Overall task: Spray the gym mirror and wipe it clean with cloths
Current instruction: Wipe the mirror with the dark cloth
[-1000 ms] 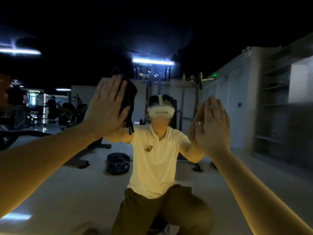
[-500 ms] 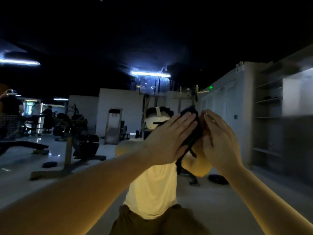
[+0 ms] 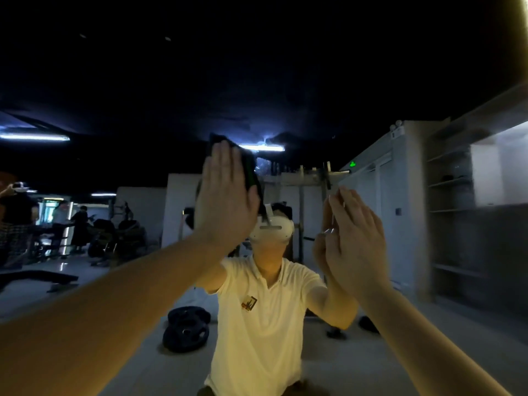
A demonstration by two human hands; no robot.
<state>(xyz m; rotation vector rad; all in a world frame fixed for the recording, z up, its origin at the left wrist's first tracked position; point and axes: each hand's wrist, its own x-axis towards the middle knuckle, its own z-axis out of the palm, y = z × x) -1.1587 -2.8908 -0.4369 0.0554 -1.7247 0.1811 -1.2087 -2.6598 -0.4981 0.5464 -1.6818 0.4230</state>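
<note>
Mirror (image 3: pixel 285 67) reflects weight plates (image 3: pixel 187 328) — left hand (image 3: pixel 225 201) flat on dark cloth (image 3: pixel 250 170), right hand (image 3: pixel 357 241) flat, seemingly bare.

The cloth (image 3: pixel 248 170) is mostly hidden behind the left hand (image 3: pixel 225 201); only its upper end and the edge toward 3 o'clock show. The right hand (image 3: pixel 357 241) turns its palm to the mirror (image 3: pixel 143 81), so anything under it cannot be told. The left forearm (image 3: pixel 100 324) is cut off at 8 o'clock, the right forearm (image 3: pixel 428 338) at 5 o'clock. The reflected person (image 3: pixel 257 332) is cut off at 6 o'clock. The shirt badge (image 3: pixel 249 303) and the green sign (image 3: pixel 353 164) at 2 o'clock are too small to read. The people (image 3: pixel 17 221) at 9 o'clock are dim and blurred.
</note>
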